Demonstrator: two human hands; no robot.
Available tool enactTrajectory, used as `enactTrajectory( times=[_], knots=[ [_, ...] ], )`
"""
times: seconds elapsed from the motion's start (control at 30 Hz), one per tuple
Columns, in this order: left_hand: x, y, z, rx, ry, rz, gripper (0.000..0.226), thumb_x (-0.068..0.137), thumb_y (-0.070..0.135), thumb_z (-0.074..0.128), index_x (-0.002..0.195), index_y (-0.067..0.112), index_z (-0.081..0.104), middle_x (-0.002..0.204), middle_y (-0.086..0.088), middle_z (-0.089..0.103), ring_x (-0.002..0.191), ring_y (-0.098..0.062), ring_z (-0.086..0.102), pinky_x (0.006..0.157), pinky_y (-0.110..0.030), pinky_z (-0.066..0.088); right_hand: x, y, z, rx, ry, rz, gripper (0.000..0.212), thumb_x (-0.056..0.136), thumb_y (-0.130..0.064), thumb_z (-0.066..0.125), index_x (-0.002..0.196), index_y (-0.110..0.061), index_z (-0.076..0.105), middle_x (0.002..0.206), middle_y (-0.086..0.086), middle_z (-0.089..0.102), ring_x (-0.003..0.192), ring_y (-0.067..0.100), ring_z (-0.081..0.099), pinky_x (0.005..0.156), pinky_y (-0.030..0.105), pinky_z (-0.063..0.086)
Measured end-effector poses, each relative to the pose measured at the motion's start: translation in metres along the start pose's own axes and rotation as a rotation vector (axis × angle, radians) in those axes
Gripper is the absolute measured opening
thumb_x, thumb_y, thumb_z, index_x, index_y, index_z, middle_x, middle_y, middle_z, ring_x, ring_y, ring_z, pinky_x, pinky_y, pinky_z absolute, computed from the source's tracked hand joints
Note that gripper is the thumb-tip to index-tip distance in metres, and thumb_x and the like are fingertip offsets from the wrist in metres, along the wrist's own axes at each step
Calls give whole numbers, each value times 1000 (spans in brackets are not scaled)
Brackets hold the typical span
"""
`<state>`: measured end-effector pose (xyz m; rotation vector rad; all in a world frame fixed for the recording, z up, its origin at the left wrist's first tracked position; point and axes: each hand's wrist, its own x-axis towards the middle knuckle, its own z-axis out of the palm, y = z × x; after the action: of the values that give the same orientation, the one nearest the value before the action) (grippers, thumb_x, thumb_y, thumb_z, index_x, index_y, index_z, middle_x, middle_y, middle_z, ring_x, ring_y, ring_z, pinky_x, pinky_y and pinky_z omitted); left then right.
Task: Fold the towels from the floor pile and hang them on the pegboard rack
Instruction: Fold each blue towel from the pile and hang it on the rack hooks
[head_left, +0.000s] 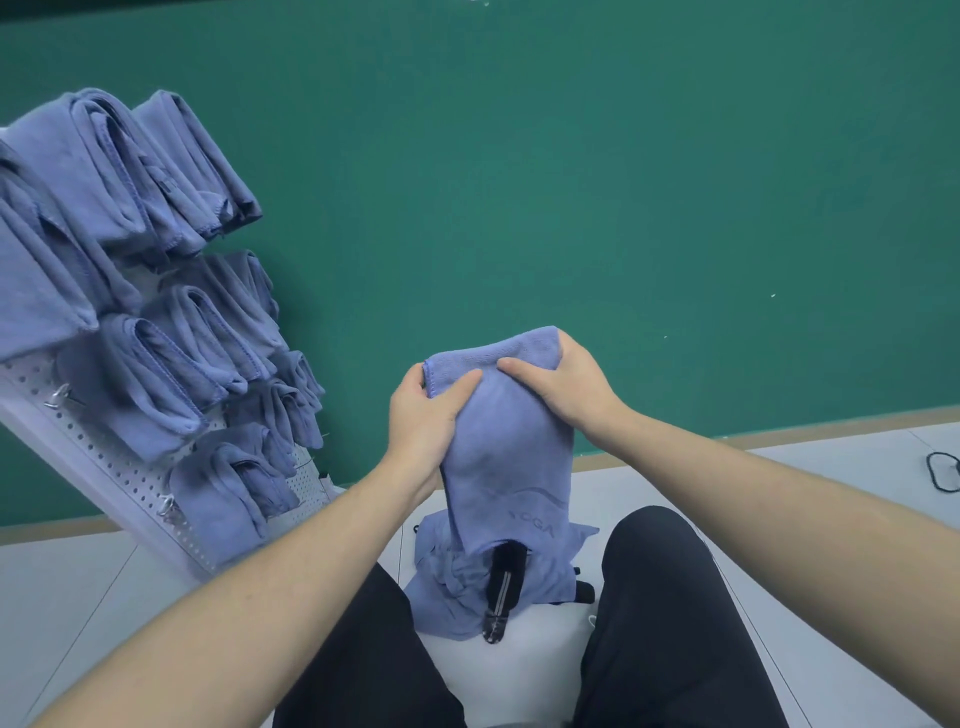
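The person's legs (670, 623) in dark trousers fill the bottom of the head view, knees apart, with both bare forearms reaching forward above them. Between the knees, on the pale floor (78, 597), lies the remaining towel pile (447, 587), crumpled, with a black strap-like item (501, 592) lying across it.

The towel in hand (506, 441) is held up in front of the chest, above the pile and clear of it. The left hand (423, 421) grips its upper left edge, thumb across the front face and fingers curled behind. The right hand (563, 384) grips the upper right corner in the same manner. Both hands are clenched on the fabric.

Orientation: the towel hangs with its long axis near vertical, the gripped end uppermost, the free end pointing down toward the pile. It appears already doubled into a narrow strip; a printed logo shows near the lower end.

Step in hand, as judged: folding, with hanging not yet begun for this towel. The next move probably calls for one more fold or a smoothing of the strip, then a carry to the left.

The pegboard rack (104, 467) stands to the left, leaning, against the green wall (623, 182). Many folded towels (156, 364) hang on it already; bare hooks (62, 397) show along its lower left edge
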<state>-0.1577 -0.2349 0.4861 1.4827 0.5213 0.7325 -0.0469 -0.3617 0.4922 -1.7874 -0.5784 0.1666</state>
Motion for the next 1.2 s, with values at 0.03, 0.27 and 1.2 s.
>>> enactTrajectory(
  times=[0.03, 0.27, 1.2],
  knots=[
    [-1, 1, 0, -11, 24, 15, 19, 85, 18, 79, 89, 13, 61, 77, 10, 70, 63, -1, 64, 58, -15, 49, 1, 0, 1, -32, -5, 0, 34, 82, -47, 77, 105, -25, 65, 102, -13, 72, 96, 4, 68, 89, 30, 55],
    [5, -6, -4, 176, 106, 227, 27, 85, 19, 77, 77, 21, 52, 78, 1, 54, 68, -10, 48, 70, -25, 45, 2, 7, 7, -12, -76, 0, 36, 79, -38, 79, 110, -25, 67, 106, -13, 73, 100, 3, 68, 93, 35, 56],
    [-6, 3, 18, -231, -27, -91, 9, 93, 16, 70, 97, 12, 77, 92, 2, 78, 76, -2, 69, 65, -12, 51, -10, -14, 24, 123, 28, -87, 14, 86, -27, 70, 90, -21, 59, 74, -1, 63, 70, 17, 59, 73, 51, 60]
  ],
)
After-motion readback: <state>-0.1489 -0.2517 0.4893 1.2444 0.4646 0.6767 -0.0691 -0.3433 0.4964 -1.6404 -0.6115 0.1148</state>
